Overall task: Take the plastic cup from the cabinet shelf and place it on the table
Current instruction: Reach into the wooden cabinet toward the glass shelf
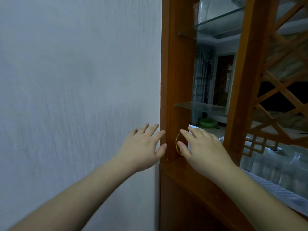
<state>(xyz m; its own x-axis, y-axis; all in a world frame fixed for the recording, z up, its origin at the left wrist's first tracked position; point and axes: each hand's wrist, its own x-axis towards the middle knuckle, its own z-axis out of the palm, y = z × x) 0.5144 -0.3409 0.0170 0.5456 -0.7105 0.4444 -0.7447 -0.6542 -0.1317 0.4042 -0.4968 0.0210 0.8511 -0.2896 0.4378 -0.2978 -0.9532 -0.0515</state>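
A clear plastic cup [201, 11] stands on the upper glass shelf [216, 22] of a wooden cabinet [176, 64], at the top of the view. My left hand [143, 147] is open with spread fingers, in front of the wall beside the cabinet's left post. My right hand [201, 147] is also open, low in the cabinet opening, far below the cup. Neither hand holds anything. A thin yellow band [177, 144] hangs on the wood between my hands.
A lower glass shelf [200, 106] sits above my right hand. A pale wall [75, 80] fills the left. Wooden lattice [275, 97] closes the cabinet's right side. Behind it lies a table with a shiny clear cover [283, 172]. A green ring [207, 122] lies beyond.
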